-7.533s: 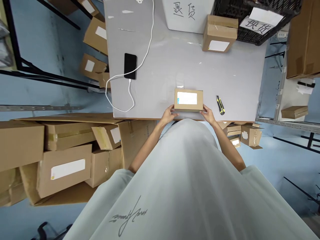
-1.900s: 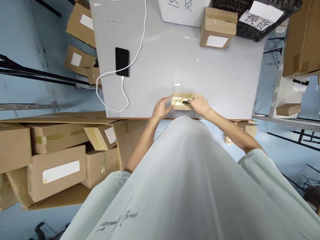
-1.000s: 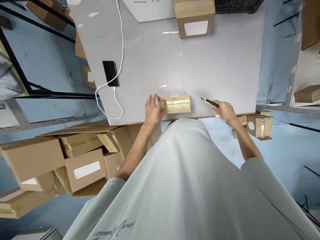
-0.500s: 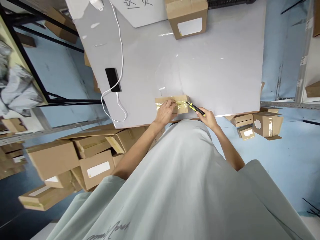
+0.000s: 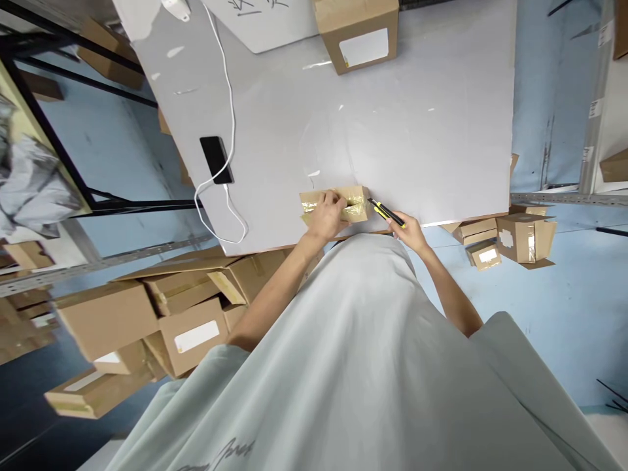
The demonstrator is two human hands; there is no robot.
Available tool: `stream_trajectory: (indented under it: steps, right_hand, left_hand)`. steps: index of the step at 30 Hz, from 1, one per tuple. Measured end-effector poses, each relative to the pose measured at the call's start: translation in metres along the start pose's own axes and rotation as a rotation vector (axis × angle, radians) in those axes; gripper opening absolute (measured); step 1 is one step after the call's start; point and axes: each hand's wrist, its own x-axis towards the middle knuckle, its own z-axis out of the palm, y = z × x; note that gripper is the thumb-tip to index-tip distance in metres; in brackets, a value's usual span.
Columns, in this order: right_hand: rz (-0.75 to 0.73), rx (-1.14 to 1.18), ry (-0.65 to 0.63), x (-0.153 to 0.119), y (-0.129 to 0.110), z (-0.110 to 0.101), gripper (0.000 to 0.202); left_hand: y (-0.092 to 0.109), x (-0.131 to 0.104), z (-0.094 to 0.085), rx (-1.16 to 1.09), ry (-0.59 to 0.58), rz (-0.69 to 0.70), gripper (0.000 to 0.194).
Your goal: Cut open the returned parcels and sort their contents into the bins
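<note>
At the near edge of a smooth light-grey tabletop [image 5: 417, 144], a small oblong brown cardboard box [image 5: 362, 193] is set with its taped side upward. The strip of shiny yellowish packing tape [image 5: 356, 214] is judged to have been slit, since a lengthwise gap is shown between the flaps. The opening is judged to be only partly done: the flaps have not been folded back, and no contents can be made out. Tape is left clinging to both sides of the gap.

The bare left hand [image 5: 327, 217] is laid over the left part of the box, its fingers curled with the tips at the gap; whether a flap is pinched cannot be told. The bare right hand [image 5: 407, 230] is placed low at the right, and a slim black-and-yellow utility knife [image 5: 387, 212] is gripped between thumb and fingers. Its tip is pointed at the box's right end; whether contact is made cannot be told.

Farther off, to the left, a flat black phone [image 5: 214, 157] is crossed by a thin white cable [image 5: 230, 98]. At the far side, a larger brown cardboard carton [image 5: 356, 19] with a white label is seen.
</note>
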Motion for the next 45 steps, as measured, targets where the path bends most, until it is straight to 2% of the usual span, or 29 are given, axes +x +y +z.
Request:
stream_trajectory:
  steps: [5,8,14,19,27,30,37,42,45]
  right_hand:
    - [0.022,0.129,-0.015,0.0,0.005,0.008,0.077]
    - [0.04,0.159,-0.029,0.001,0.007,0.011,0.077]
    - [0.092,0.165,-0.045,0.003,0.007,0.01,0.078]
    - [0.055,0.192,-0.049,0.009,0.002,0.012,0.082]
    - [0.064,0.204,-0.062,0.014,-0.001,0.021,0.072]
    - [0.075,0.228,-0.088,0.011,0.001,0.022,0.074]
    - [0.092,0.236,-0.175,-0.005,0.004,0.011,0.075]
    - [0.153,0.145,-0.294,-0.02,0.007,0.005,0.071]
    - [0.164,0.124,-0.268,-0.024,0.005,-0.002,0.072]
  left_hand:
    - [0.007,-0.02,0.012,0.02,0.011,0.024,0.041]
    - [0.008,-0.025,0.016,0.009,0.029,0.036,0.041]
    - [0.003,-0.019,0.012,-0.023,0.044,0.057,0.047]
    - [0.003,-0.017,0.009,-0.061,0.033,0.05,0.041]
    - [0.006,-0.018,0.009,-0.057,0.047,0.045,0.038]
    - [0.007,-0.018,0.01,-0.061,0.042,0.049,0.035]
    - [0.009,-0.024,0.015,-0.053,0.059,0.03,0.032]
    - [0.012,-0.025,0.015,-0.05,0.077,0.025,0.04]
    - [0.011,-0.022,0.012,-0.055,0.087,0.021,0.04]
